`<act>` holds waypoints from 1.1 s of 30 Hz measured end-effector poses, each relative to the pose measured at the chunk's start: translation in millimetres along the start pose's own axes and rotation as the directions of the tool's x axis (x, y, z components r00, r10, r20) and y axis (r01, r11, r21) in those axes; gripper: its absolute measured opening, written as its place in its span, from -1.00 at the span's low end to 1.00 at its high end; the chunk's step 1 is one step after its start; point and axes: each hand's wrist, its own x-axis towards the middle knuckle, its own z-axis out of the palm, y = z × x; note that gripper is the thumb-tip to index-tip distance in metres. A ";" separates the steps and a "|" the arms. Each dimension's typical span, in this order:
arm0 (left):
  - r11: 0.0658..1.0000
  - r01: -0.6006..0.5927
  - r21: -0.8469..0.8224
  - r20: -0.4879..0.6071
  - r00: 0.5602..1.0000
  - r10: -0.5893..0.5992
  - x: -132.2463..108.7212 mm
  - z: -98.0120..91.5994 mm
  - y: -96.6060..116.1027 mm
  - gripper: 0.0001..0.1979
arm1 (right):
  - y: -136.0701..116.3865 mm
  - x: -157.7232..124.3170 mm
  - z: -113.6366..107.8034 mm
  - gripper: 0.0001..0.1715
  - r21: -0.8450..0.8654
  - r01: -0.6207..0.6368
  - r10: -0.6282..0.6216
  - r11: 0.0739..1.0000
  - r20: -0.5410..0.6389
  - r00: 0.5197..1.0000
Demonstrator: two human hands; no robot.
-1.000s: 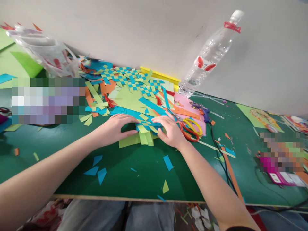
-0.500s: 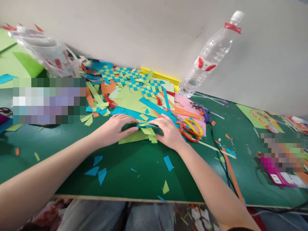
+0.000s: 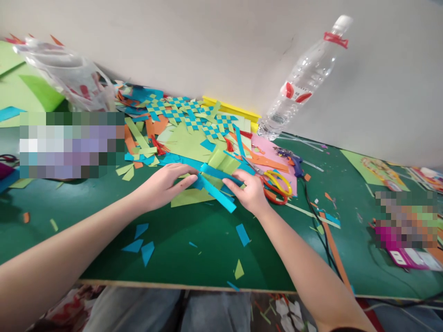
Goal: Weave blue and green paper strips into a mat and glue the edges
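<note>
Between my two hands is a small weave of blue and green paper strips [image 3: 219, 173], held just above the table. My left hand [image 3: 168, 183] pinches its left end between thumb and fingers. On the other side, my right hand [image 3: 248, 188] grips the end of a blue strip with thumb and forefinger. One blue strip hangs loose toward me, and green strips stick up at the back. Beneath lies a green paper sheet [image 3: 187, 197]. Several finished blue-and-green woven pieces [image 3: 194, 115] lie behind my hands.
Scissors with red and yellow handles [image 3: 277, 186] lie right of my right hand. A plastic bottle [image 3: 304, 78] stands by the wall, and a cup in a clear bag [image 3: 74, 78] at the left. A black cable [image 3: 320, 230] crosses the green table [image 3: 194, 263], among paper scraps.
The woven paper has been turned in my hands: its blue strips now face me and the green ones point away. My right hand has shifted slightly right.
</note>
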 end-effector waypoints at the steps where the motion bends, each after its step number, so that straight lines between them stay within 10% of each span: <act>1: 1.000 -0.019 0.001 -0.006 1.000 0.019 0.3 0.1 0.0 -0.57 | 0.8 0.3 0.7 -0.54 0.053 -0.039 0.038 0.998 0.023 0.999; 6: 0.991 -0.127 0.044 0.019 0.992 0.127 0.9 3.7 -3.8 -0.64 | 3.8 2.9 1.6 -0.44 0.216 -0.178 0.150 0.960 0.139 0.979; 20: 0.934 -0.277 0.225 0.081 0.961 0.265 -1.9 11.3 -7.0 -0.76 | 2.4 4.8 -2.0 -0.66 -0.080 0.041 -0.046 0.996 -0.054 0.997; 33: 0.977 -0.189 0.096 0.041 0.982 0.186 -3.6 7.6 -1.4 -0.69 | -15.5 -3.1 -4.2 -0.50 0.474 -0.079 -0.029 0.877 0.217 0.976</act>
